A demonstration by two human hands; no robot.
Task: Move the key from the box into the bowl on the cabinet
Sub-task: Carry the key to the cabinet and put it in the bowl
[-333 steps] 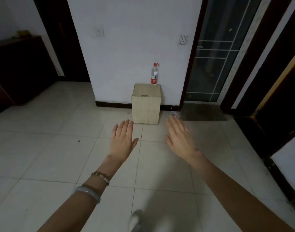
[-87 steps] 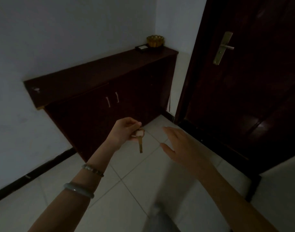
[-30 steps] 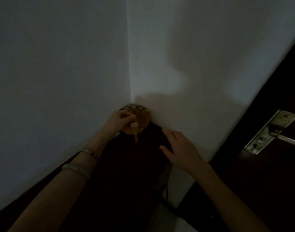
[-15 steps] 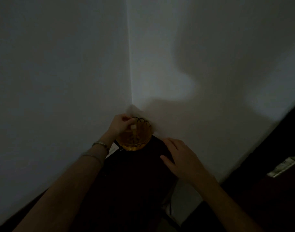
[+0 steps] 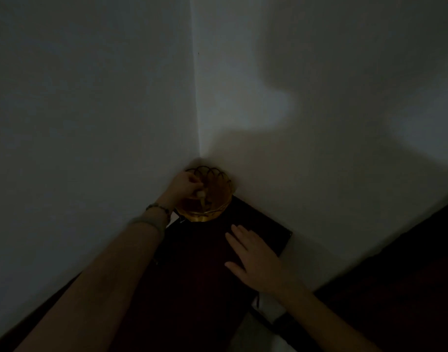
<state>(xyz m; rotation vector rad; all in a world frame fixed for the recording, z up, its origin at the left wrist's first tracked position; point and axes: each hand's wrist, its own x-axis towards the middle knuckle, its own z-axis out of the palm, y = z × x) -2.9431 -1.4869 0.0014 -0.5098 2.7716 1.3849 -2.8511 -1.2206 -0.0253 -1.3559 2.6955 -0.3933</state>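
Pinching key (image 5: 202,195) over bowl (image 5: 219,199); left hand (image 5: 185,185).

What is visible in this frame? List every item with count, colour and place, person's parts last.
bowl: 1, amber with scalloped wire rim, back corner of the cabinet top.
key: 1, pale head, blade too dark to tell, over the bowl in the left hand.
cabinet: 1, dark brown, along the left wall.
walls: 2, white, meeting in a corner.
bracelets: 2, one beaded, one pale, left wrist.
left hand: 1, pinching the key.
right hand: 1, open, over the cabinet top.
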